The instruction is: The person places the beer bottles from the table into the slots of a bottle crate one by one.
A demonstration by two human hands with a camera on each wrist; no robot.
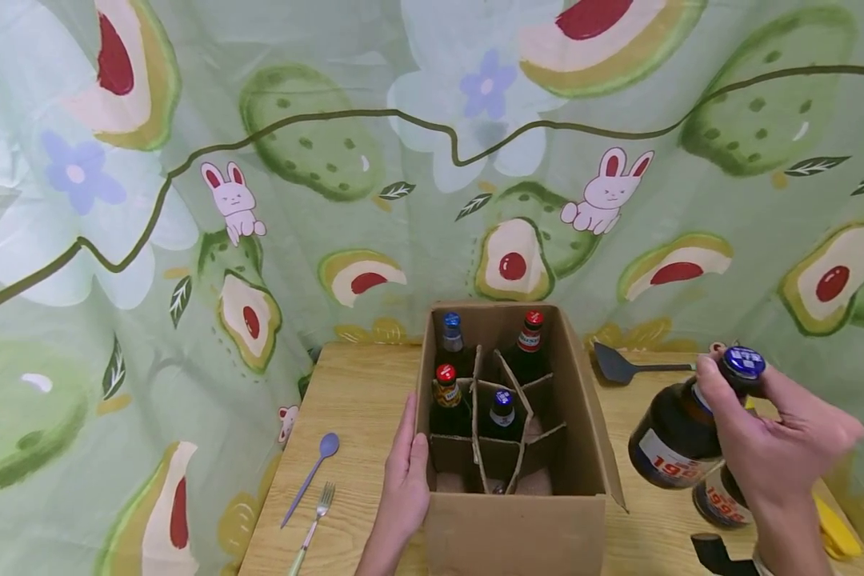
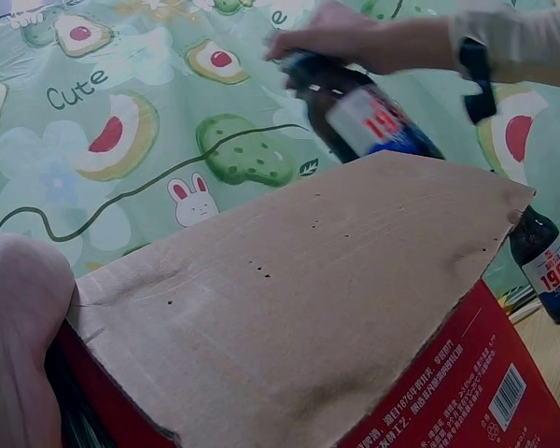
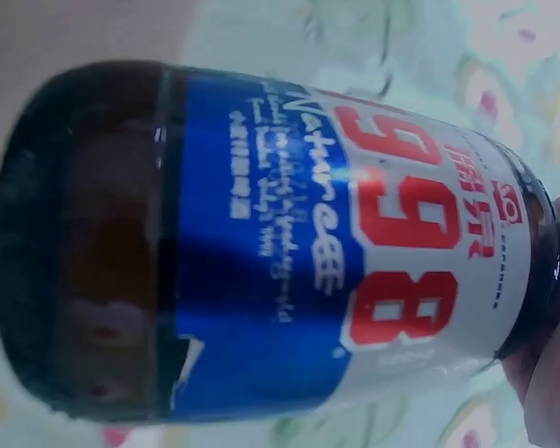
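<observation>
Bottles: we count four in the box (image 1: pixel 583 400), our right hand (image 1: pixel 778 432) grips a fifth bottle (image 1: pixel 680 436) by its neck, our flat left hand (image 1: pixel 406 472) steadies the box, and one more bottle (image 1: pixel 720 500) waits on the desk (image 1: pixel 360 416).

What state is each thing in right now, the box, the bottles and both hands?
Box: open, four of six cells filled, front two empty.
Bottles in box: upright, capped.
Held bottle: capped, tilted, lifted off the table.
Bottle on table: standing right of the box, cap hidden.
Left hand: fingers straight, resting on the box's left wall.
Right hand: gripping the held bottle by its neck.
</observation>
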